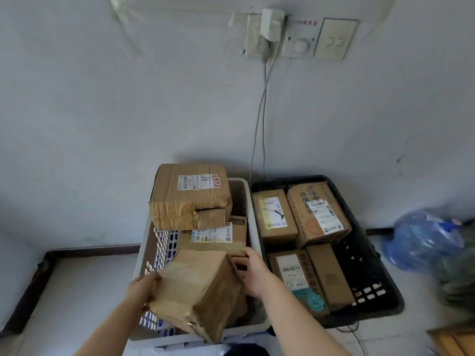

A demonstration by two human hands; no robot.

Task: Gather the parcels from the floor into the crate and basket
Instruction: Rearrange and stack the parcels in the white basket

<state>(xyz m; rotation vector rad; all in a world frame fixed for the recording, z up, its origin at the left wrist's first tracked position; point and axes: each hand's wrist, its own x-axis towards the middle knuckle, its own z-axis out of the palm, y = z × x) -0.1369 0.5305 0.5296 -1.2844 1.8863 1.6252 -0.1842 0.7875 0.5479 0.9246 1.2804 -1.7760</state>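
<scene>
**Crumpled parcel held over the white basket**

Curls the fingers of the right hand over the far right edge of a crumpled brown cardboard parcel. Clasps its left face with the left hand, thumb on top, other fingers hidden behind the card. Holds the parcel tilted, no label on show, above the near end of a white slotted plastic basket.

Deeper in the basket: a taped brown box with a white shipping label, a handwritten "19" and a red-edged sticker, lying over a flatter labelled carton. Print too small to read.

Just beside, on the right: a black plastic crate with four brown labelled parcels, one with an orange round stamp, one with a teal seal.

Far right: a blurred blue bag, partly cut off. On the wall: sockets and a white charger with a trailing cable.
</scene>
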